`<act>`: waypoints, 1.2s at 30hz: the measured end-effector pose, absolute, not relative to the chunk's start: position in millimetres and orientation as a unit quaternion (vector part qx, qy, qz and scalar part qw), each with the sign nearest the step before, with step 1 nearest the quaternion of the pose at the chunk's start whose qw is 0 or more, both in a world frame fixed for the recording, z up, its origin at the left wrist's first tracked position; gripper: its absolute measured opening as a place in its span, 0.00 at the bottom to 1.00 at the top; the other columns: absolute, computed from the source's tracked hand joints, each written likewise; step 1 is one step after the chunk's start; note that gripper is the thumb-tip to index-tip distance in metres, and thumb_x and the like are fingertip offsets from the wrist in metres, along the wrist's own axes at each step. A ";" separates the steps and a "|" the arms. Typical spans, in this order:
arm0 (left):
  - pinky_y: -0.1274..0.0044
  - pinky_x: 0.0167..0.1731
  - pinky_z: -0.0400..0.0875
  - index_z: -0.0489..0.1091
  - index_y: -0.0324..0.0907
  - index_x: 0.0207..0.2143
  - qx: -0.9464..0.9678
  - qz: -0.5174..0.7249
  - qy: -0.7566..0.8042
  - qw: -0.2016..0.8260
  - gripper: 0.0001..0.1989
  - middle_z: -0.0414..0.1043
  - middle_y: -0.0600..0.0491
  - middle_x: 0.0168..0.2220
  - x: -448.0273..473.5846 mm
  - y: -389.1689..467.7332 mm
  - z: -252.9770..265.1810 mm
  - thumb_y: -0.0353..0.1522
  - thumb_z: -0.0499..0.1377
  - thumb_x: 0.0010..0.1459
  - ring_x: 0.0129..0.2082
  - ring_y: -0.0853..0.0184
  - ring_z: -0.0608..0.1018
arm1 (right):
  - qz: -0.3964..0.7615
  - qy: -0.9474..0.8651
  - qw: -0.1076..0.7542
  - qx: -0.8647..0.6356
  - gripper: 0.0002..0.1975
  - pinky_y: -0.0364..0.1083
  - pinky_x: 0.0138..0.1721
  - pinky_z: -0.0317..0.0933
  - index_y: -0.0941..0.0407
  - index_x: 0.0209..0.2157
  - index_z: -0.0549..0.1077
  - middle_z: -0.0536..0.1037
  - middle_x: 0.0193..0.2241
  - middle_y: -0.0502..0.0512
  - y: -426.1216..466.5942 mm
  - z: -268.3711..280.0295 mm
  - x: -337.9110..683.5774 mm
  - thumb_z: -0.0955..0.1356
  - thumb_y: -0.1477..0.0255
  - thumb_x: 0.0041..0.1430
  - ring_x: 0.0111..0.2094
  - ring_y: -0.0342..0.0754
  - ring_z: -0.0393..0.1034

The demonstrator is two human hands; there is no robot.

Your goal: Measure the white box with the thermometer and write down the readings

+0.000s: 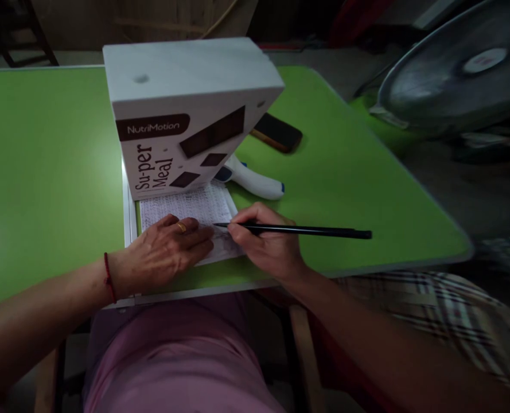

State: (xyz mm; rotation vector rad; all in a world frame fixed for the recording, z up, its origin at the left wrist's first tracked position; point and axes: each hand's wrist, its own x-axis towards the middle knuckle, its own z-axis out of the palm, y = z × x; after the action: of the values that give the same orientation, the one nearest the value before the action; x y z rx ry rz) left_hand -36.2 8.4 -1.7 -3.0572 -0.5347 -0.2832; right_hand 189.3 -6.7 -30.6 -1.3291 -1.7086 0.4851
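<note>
Black and slender, the pen (306, 230) is pinched in my right grip (272, 238), its tip at the paper (186, 204), just beside my left grip (168, 248), while its other end points off to the right above the green desk (353, 183). Rows of close writing cover the paper, which lies near the desk's front edge. My left grip rests flat on it, palm down with fingers stretched out, a gold ring (182, 227) on one finger and a red bracelet (108, 278) round the wrist. Just beyond my hands a white box (194, 106) stands upright, printed NutriMotion and Su-per Meal. To its right lies a white device (259, 183) with blue parts, and past that, a dark phone (280, 133).
</note>
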 end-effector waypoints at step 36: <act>0.67 0.44 0.70 0.71 0.37 0.52 -0.981 -0.099 -0.170 0.007 0.14 0.75 0.46 0.56 -36.3 9.0 -1.5 0.26 0.49 0.71 0.50 0.58 0.75 | 0.202 -0.669 0.462 -0.546 0.05 0.42 0.20 0.60 0.52 0.23 0.68 0.71 0.16 0.45 -7.3 -29.6 188.1 0.67 0.72 0.51 0.18 0.43 0.64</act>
State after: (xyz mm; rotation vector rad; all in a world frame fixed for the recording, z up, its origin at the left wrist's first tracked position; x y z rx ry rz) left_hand -36.3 9.0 -1.5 -3.0672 -0.5309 -0.3084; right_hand 188.1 -7.3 -29.6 -1.3441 -1.6454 0.4964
